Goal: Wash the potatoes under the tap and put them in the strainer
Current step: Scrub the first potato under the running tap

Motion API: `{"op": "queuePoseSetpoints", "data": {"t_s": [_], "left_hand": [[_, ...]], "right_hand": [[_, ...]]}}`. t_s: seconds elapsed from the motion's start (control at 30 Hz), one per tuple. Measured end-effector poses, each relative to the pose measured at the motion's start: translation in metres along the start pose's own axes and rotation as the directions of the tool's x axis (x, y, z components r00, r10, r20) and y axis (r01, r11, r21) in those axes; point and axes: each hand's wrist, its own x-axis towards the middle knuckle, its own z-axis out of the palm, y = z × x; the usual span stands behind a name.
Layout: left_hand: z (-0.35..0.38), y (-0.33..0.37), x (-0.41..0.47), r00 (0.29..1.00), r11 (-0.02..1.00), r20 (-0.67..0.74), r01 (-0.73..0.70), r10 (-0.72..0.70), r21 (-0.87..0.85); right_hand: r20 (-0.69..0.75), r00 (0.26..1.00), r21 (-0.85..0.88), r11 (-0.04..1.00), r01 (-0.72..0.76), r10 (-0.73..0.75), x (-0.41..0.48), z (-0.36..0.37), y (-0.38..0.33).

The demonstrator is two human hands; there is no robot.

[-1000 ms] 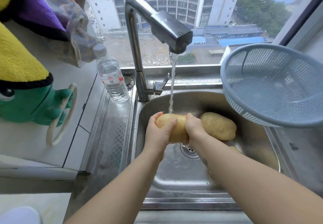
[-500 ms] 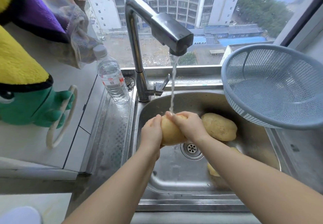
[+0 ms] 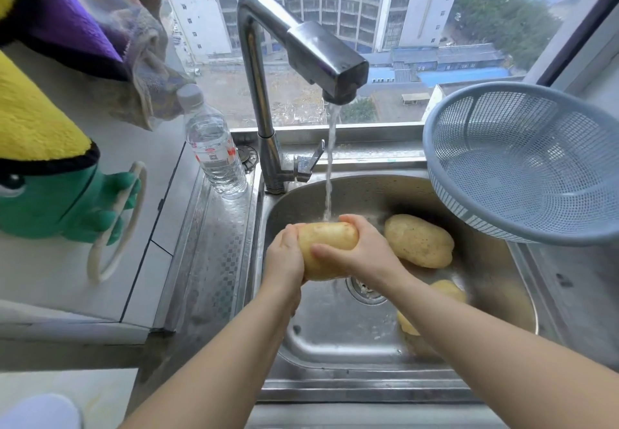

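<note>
Three potatoes can be counted for certain. One potato (image 3: 326, 244) is held over the sink (image 3: 328, 338), under the stream of water (image 3: 330, 167) from the single tap (image 3: 301, 56). A second potato (image 3: 418, 241) lies in the basin just to its right. A third potato (image 3: 447, 289) shows beside the right forearm; a pale piece nearer, on the forearm's other side, may be the same one or a fourth.

The left hand (image 3: 284, 261) curls round the held potato's left end. The right hand (image 3: 365, 254) wraps its right end, fingers over the top and thumb across the near face.

One blue-grey strainer (image 3: 522, 160) sits tilted at the sink's far right corner. One clear water bottle (image 3: 214, 157) stands left of the tap; its red-and-white label is too small to read. One green and yellow plush toy (image 3: 50, 200) hangs at far left.
</note>
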Motion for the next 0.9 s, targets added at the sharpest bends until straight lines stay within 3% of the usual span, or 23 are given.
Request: {"op": "queuePoseSetpoints", "data": {"t_s": [0.1, 0.2, 0.43, 0.53, 0.63, 0.7, 0.9], "left_hand": [[0.006, -0.005, -0.006, 0.979, 0.972, 0.007, -0.202, 0.203, 0.118], [0.010, -0.011, -0.018, 0.931, 0.899, 0.037, -0.361, 0.364, 0.246], [0.001, -0.014, -0.018, 0.898, 0.867, 0.085, -0.439, 0.432, 0.235], [-0.002, -0.011, -0.016, 0.923, 0.911, 0.000, -0.380, 0.385, 0.162], [-0.003, -0.007, -0.013, 0.982, 0.986, -0.110, -0.157, 0.151, -0.048], [-0.003, -0.008, -0.015, 0.993, 0.984, -0.120, -0.037, 0.017, -0.172], [0.004, -0.016, -0.026, 0.987, 0.968, -0.163, -0.029, -0.012, -0.248]], "right_hand": [[-0.147, 0.976, 0.192, 0.972, -0.132, 0.162, 0.012, 0.005, -0.005], [-0.174, 0.937, 0.368, 0.903, -0.223, 0.302, 0.026, 0.007, -0.004], [-0.172, 0.924, 0.447, 0.863, -0.236, 0.342, 0.028, 0.004, -0.003], [-0.198, 0.951, 0.334, 0.928, -0.162, 0.238, 0.019, 0.002, -0.005], [-0.063, 0.997, 0.219, 0.975, -0.038, 0.052, 0.005, 0.001, -0.001], [0.005, 1.000, 0.221, 0.975, -0.031, 0.031, 0.001, 0.004, -0.001], [-0.213, 0.974, 0.226, 0.974, -0.030, 0.080, 0.014, 0.020, -0.009]]}}
